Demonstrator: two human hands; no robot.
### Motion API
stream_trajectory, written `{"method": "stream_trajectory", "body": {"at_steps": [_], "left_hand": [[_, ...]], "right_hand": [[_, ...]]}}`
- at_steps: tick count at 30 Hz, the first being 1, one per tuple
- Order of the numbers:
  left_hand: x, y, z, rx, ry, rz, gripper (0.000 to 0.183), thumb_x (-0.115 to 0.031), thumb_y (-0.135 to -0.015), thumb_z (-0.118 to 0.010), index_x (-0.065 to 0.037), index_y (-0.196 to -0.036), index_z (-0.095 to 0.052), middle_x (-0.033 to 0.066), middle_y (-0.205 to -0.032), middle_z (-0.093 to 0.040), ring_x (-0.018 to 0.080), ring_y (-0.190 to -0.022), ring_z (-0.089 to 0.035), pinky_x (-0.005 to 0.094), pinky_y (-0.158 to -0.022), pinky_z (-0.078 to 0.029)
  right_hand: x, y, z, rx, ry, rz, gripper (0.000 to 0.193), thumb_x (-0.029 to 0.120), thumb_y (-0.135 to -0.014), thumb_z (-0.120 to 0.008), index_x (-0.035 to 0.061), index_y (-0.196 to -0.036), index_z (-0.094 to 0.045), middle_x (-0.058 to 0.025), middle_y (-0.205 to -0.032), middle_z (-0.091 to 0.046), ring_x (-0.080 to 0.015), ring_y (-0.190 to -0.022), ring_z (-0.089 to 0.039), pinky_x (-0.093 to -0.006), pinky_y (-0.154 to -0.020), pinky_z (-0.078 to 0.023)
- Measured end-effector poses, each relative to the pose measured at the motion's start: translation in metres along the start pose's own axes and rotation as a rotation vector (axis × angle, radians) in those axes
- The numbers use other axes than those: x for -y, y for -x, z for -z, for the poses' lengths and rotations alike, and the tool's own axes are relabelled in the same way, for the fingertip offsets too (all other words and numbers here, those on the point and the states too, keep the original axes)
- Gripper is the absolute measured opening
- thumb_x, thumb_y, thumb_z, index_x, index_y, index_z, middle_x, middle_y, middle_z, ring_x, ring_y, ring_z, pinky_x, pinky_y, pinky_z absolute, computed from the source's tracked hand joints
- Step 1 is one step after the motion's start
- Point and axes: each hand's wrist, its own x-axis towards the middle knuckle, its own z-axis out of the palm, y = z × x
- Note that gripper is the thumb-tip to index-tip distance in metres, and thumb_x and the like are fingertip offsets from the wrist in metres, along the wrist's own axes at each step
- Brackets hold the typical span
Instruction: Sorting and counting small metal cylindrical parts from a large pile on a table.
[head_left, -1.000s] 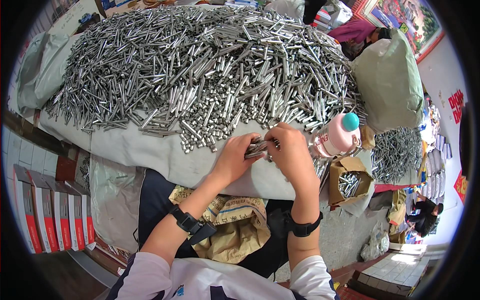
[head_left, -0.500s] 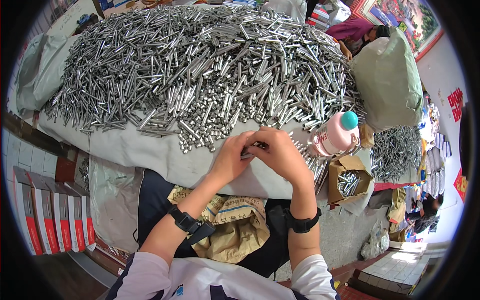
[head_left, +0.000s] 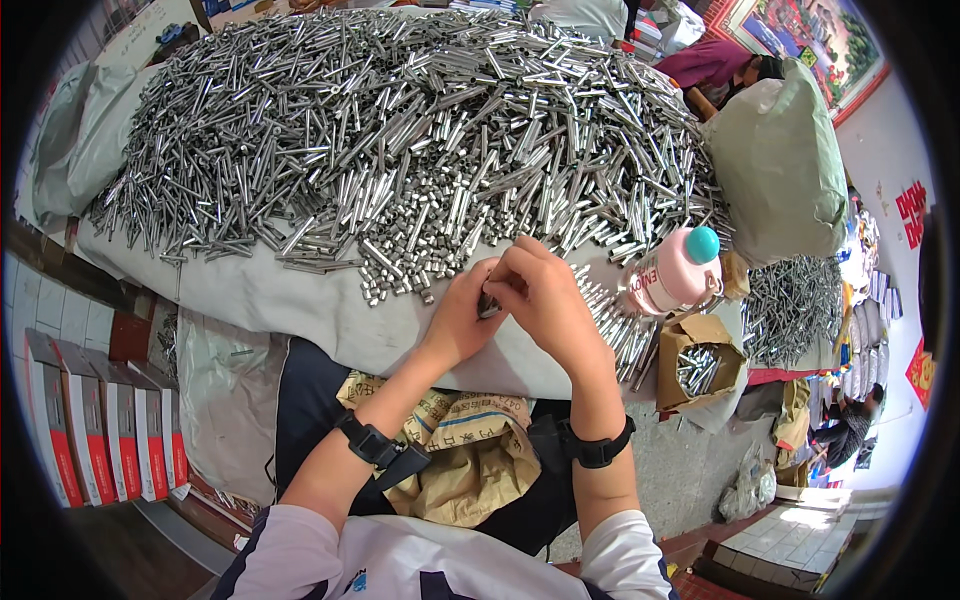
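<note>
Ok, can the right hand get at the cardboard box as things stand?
Probably yes: the right hand has the open cardboard box to its right, with loose metal pieces between and the pink bottle beyond that path. It is busy at the left hand, though.

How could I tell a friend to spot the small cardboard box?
From the huge heap of metal tubes, look to the right hand in front of its near edge. Continue rightward to the bottle; the box is just below it in the picture. Unlike the smooth, pink, teal-capped bottle, it is brown, angular and open, with metal pieces inside.
</note>
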Motion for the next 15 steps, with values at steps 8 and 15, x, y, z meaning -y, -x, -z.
{"method": "stream_trajectory", "body": {"at_steps": [8, 15], "left_hand": [[0.0005, 0.0021, -0.0001, -0.006, 0.004, 0.063, 0.045, 0.001, -0.074, -0.064, -0.004, -0.116, -0.049, 0.0135, -0.096, -0.063, 0.0318, -0.089, -0.061, 0.037, -0.076, -0.048], [0.0056, 0.0029, -0.0037, -0.045, 0.021, 0.031, 0.045, -0.002, -0.073, -0.065, -0.004, -0.116, -0.05, 0.0133, -0.094, -0.062, 0.0321, -0.088, -0.06, 0.0384, -0.076, -0.047]], "right_hand": [[-0.0014, 0.0016, 0.0024, 0.076, -0.007, -0.049, 0.012, -0.002, -0.075, -0.064, -0.0043, -0.084, -0.057, -0.0136, -0.08, -0.057, -0.0281, -0.072, -0.061, -0.0353, -0.065, -0.048], [-0.0044, 0.0006, -0.0023, 0.125, 0.132, -0.003, 0.027, -0.007, -0.072, -0.058, 0.0, -0.097, -0.058, -0.0154, -0.085, -0.059, -0.0327, -0.074, -0.061, -0.0382, -0.067, -0.049]]}}
